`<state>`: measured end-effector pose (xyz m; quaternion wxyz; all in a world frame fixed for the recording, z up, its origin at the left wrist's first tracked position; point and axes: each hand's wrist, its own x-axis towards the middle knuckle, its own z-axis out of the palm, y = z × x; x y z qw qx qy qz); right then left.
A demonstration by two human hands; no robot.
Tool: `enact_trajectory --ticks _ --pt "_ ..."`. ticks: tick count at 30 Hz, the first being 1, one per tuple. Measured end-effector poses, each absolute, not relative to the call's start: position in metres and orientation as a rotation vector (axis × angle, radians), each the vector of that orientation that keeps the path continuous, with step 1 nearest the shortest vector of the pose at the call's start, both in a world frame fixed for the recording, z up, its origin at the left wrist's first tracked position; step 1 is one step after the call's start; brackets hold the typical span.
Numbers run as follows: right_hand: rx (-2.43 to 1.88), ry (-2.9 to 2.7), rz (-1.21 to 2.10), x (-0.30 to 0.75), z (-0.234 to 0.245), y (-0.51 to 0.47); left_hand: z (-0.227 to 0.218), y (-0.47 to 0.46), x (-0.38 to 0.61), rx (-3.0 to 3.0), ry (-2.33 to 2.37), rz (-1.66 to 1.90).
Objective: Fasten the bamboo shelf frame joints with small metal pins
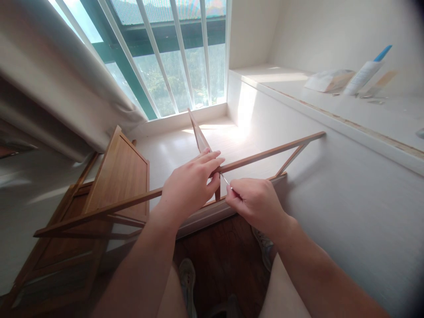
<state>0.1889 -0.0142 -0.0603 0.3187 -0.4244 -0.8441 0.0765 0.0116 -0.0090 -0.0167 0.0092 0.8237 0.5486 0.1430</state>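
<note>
A wooden frame (268, 153) of slim brown bars stretches across the middle of the view, its long bar running from lower left to upper right. My left hand (190, 183) grips it where a flat upright wooden piece (199, 136) meets the long bar, fingers over the top and thumb beneath. Just right of that joint my right hand (256, 198) is closed, pinching a thin metal hex key (225, 179). The key's far tip reaches the underside of the joint, and my left hand partly hides the contact. Its other end is covered by my right fingers.
Wooden panelled furniture parts (121, 170) stand at left beside a curtain (66, 75). A barred window (175, 57) is ahead. On the right ledge (285, 77) are a white tube with a blue tip (364, 77) and a plastic bag (327, 81). Below lies dark flooring (218, 251).
</note>
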Motion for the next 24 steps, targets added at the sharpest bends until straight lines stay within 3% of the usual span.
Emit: enact_trajectory --ticks 24 --pt "-1.126 -1.939 0.568 0.177 -0.073 -0.022 -0.018 -0.008 0.01 2.574 1.716 0.447"
